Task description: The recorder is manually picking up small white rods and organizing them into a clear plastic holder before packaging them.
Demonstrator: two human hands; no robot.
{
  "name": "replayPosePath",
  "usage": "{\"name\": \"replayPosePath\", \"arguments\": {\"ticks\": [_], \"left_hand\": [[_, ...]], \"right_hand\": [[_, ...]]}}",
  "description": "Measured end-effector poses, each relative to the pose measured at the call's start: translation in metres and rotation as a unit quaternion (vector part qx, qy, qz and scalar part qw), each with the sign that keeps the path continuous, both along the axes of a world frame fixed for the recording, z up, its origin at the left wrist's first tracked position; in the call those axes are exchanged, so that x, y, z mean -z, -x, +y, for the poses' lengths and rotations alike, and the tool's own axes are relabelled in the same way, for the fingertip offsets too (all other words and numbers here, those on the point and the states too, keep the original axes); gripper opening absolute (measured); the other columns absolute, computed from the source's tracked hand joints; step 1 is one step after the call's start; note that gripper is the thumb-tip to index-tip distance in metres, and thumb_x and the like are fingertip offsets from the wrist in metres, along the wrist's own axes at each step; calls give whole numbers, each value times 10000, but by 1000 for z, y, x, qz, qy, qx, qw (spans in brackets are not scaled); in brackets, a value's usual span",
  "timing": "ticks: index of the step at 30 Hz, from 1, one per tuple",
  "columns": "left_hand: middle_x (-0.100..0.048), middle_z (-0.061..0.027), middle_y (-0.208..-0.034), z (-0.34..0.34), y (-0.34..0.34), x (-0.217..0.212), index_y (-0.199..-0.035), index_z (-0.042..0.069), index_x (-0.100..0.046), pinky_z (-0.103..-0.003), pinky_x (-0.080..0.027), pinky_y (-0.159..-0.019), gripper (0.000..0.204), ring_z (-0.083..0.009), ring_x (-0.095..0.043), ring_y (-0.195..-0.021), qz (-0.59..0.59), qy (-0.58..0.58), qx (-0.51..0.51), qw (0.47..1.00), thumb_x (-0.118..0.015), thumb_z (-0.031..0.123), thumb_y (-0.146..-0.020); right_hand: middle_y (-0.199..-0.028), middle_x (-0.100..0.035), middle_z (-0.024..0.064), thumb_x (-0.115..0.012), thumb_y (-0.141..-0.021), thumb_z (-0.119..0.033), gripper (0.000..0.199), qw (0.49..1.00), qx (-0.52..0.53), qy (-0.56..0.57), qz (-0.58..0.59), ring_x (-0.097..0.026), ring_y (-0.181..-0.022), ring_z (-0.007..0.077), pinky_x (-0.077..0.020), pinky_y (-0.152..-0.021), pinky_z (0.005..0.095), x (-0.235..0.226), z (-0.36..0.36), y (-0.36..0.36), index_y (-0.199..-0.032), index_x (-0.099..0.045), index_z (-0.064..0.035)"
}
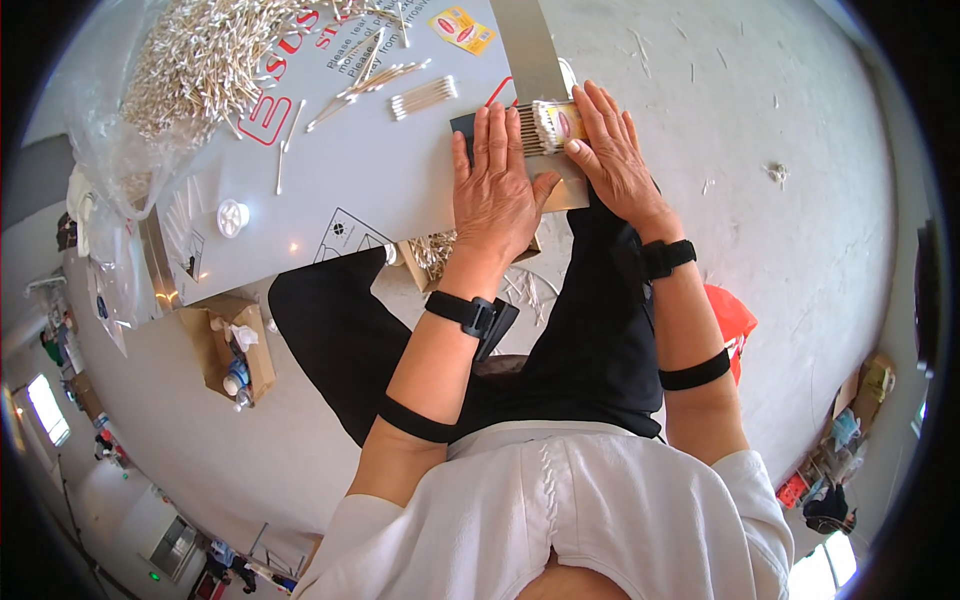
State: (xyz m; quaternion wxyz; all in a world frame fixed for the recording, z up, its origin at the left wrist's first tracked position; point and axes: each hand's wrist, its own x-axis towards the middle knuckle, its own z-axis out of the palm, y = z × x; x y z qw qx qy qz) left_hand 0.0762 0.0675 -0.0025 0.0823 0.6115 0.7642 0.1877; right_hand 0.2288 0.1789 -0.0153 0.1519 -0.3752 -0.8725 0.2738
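My left hand (492, 190) lies flat, fingers together, pressing on a bundle of cotton swabs (537, 126) at the near edge of the grey table (380, 180). My right hand (612, 150) cups the same bundle from the right side, where a yellow label with red marks shows between the fingers. A dark flat piece (462, 130) sits under the left fingertips. Both wrists wear black bands.
A big heap of loose swabs (205, 55) lies in a clear bag at the table's far left. Small swab rows (423, 96) and a yellow label (462, 29) lie further back. A white cap (232, 216), an open cardboard box (232, 350) and an orange bag (730, 320) are nearby.
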Motion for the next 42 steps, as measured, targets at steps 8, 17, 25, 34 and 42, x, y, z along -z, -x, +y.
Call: {"name": "replayPosePath", "arguments": {"ticks": [8, 17, 25, 34, 42], "left_hand": [[-241, -194, -1577, 7, -15, 3, -1497, -35, -266, -538, -139, -1185, 819, -328, -191, -1485, -18, -16, -5, 1000, -647, 365, -892], [-263, -186, -1566, 8, -14, 0, -1467, -49, -325, -539, -156, -1180, 682, -326, -216, -1474, 0, -16, -9, 1000, -599, 249, -918], [-330, -171, -1528, 14, -22, 3, -1433, -59, -372, -536, -177, -1173, 609, -319, -258, -1458, -8, -45, -42, 998, -575, 171, -907], [-442, -131, -1452, 18, -21, 5, -1350, -6, -485, -510, -227, -1153, 442, -313, -365, -1390, -33, -93, -77, 992, -519, 80, -918], [-480, -126, -1395, 23, -26, 5, -1311, -9, -498, -511, -266, -1124, 401, -314, -405, -1350, -17, -115, -100, 988, -519, 73, -918]], "right_hand": [[-1597, -243, 135, -349, -1002, -586, 701, 1000, -4, 20, 12, -168, -1494, 313, -88, -1207, 473, 3, 3, -2, -1548, -256, -155], [-1600, -241, 125, -369, -1021, -527, 647, 999, -14, 29, 18, -175, -1494, 303, -96, -1208, 465, 3, 4, -2, -1543, -268, -158], [-1575, -291, 122, -488, -1012, -355, 587, 1000, 6, 11, 1, -213, -1483, 297, -124, -1201, 488, 2, 1, 3, -1527, -293, -151], [-1588, -260, 114, -502, -1005, -337, 595, 997, -27, 45, 56, -200, -1486, 298, -142, -1202, 496, 12, 10, -2, -1533, -282, -175], [-1593, -253, 105, -517, -999, -316, 603, 997, -31, 39, 58, -193, -1489, 293, -139, -1205, 499, 13, 10, -2, -1537, -276, -187]]}}
